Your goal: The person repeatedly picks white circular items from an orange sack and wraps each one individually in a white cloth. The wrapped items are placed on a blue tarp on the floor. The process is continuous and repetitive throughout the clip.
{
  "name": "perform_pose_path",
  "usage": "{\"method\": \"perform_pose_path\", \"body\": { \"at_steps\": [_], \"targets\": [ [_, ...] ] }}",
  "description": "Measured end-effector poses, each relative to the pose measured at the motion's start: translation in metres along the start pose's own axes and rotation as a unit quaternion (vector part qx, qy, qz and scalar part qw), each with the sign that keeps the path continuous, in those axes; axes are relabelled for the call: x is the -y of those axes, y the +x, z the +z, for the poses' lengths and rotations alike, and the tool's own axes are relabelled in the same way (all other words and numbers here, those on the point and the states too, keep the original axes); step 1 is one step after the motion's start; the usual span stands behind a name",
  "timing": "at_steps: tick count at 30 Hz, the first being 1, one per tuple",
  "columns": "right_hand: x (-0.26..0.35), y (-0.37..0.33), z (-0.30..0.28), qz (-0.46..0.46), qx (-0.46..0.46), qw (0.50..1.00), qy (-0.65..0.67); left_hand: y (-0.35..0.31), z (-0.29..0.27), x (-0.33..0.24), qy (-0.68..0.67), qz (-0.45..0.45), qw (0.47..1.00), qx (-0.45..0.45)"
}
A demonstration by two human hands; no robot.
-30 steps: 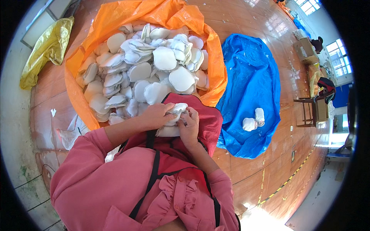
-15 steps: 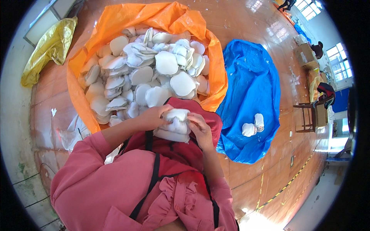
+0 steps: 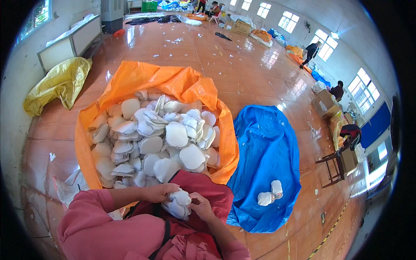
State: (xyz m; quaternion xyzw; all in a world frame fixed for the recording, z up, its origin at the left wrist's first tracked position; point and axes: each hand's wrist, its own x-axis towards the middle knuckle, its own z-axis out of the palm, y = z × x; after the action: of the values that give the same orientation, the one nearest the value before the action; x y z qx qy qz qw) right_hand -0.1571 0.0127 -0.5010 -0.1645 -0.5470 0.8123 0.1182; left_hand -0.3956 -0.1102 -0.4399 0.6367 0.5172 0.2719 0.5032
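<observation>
A small bundle of white, rounded soft pads (image 3: 178, 205) rests over my dark red apron (image 3: 215, 193). The fingers of my left hand (image 3: 161, 192) are closed on its upper left side. My right hand (image 3: 202, 206) pinches its right edge, with thumb and fingertips bent. Just beyond my lap stands a wide orange sack (image 3: 167, 78) with its rim spread, full of loose and stacked white pads (image 3: 177, 134). To the right lies a blue plastic sheet or sack (image 3: 266, 147), with two white pad bundles (image 3: 265, 199) on its near part.
A crumpled yellow sack (image 3: 63, 84) lies at the left wall beside a white bench (image 3: 71, 48). On the right are a wooden chair (image 3: 331, 168) and cardboard boxes (image 3: 324, 104). Other people (image 3: 310, 54) are farther off. White scraps dot the tiled floor (image 3: 182, 50).
The view has tilted up, showing more of the far room and shifting the sacks lower. The pad bundle has turned in my hands, from lying flat and wide to a tighter, tilted shape.
</observation>
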Motion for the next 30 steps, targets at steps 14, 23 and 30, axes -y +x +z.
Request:
{"method": "perform_pose_path", "body": {
  "at_steps": [14, 23, 30],
  "targets": [
    [0.027, 0.017, 0.005, -0.138, 0.065, 0.926, -0.345, 0.014, -0.002, 0.02, 0.047, 0.101, 0.992, 0.059],
    [0.045, 0.015, 0.013, -0.131, 0.066, 0.886, -0.439, 0.016, -0.006, 0.022, 0.108, 0.134, 0.984, 0.044],
    [0.043, 0.011, 0.017, -0.091, 0.053, 0.865, -0.491, 0.016, -0.013, 0.006, 0.202, 0.186, 0.961, 0.043]
  ]
}}
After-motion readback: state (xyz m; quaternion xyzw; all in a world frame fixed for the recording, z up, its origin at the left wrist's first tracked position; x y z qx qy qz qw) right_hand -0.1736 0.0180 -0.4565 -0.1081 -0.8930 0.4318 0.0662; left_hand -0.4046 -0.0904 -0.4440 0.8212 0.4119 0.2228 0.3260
